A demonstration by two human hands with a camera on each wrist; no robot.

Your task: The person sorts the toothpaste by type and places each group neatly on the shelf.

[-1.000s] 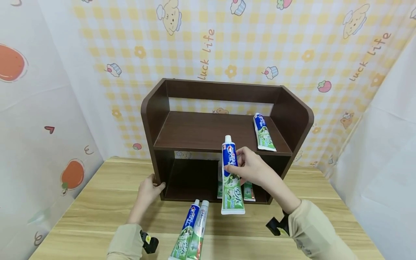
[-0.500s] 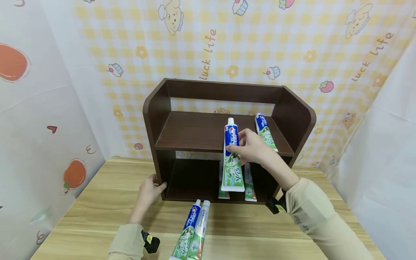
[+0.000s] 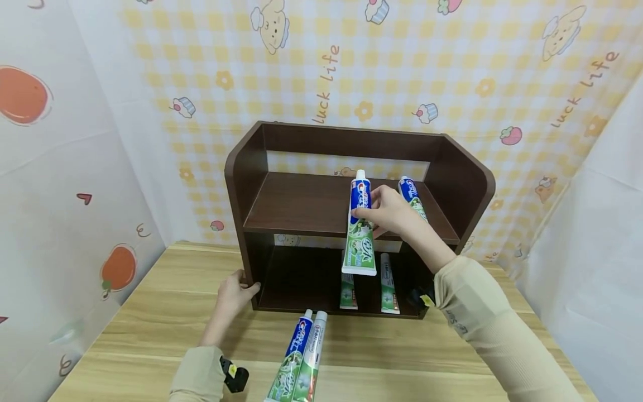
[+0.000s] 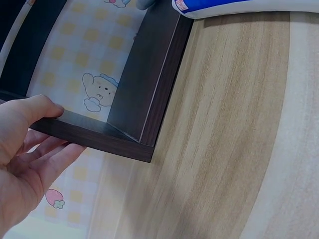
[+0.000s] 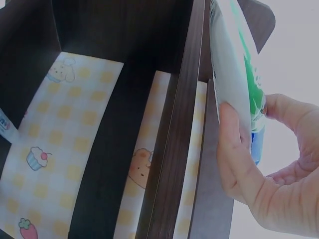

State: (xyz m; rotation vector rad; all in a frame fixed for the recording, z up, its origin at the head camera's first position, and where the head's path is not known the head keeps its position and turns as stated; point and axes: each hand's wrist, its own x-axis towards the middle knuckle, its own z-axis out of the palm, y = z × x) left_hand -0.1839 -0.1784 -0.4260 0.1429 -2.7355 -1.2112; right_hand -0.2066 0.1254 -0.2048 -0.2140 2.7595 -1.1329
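My right hand (image 3: 389, 211) pinches a blue and green toothpaste tube (image 3: 360, 245) between thumb and fingers, cap end up, in front of the upper level of a dark brown shelf (image 3: 301, 204). In the right wrist view, the tube's pale back and green side (image 5: 253, 82) show between thumb and fingers. My left hand (image 3: 233, 293) grips the shelf's left side panel low down, its thumb inside and fingers outside in the left wrist view. Another blue and green toothpaste tube (image 3: 413, 198) lies on the upper level at the right, partly hidden by my right hand and forearm.
Two silver and green toothpaste tubes, a left one (image 3: 348, 293) and a right one (image 3: 388, 285), lie on the lower level. On the wooden table (image 3: 135, 335) in front, a blue-green tube (image 3: 288, 363) and a silver-green tube (image 3: 312, 352) lie side by side. A patterned cloth (image 3: 201, 139) hangs behind.
My right hand has lifted the toothpaste tube from before the lower level to the front of the upper level. My left hand keeps its grip on the side panel.
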